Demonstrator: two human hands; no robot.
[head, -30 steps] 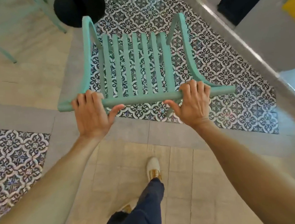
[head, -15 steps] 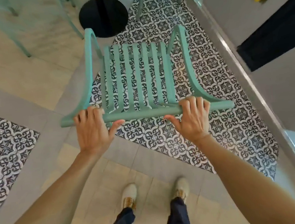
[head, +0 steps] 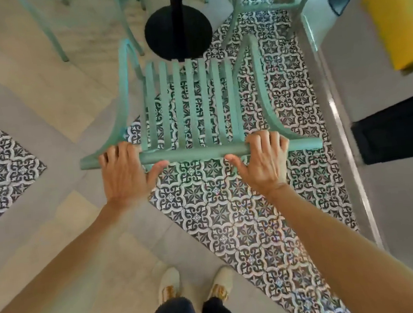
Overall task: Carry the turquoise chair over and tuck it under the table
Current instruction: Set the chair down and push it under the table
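I look down on the turquoise chair from behind its slatted back. My left hand grips the left end of the top rail, and my right hand grips the right end. Just beyond the chair stands the table's black round base with its black post rising out of the frame. The tabletop itself is out of view. The chair's far edge sits close to the base.
Other turquoise chair legs stand at the upper left, and another turquoise chair at the upper right. A grey wall with a metal strip runs along the right. My two feet are below on the tiled floor.
I have stepped forward with the chair held in both hands. The black table base has come closer and now lies right behind the chair's far edge.
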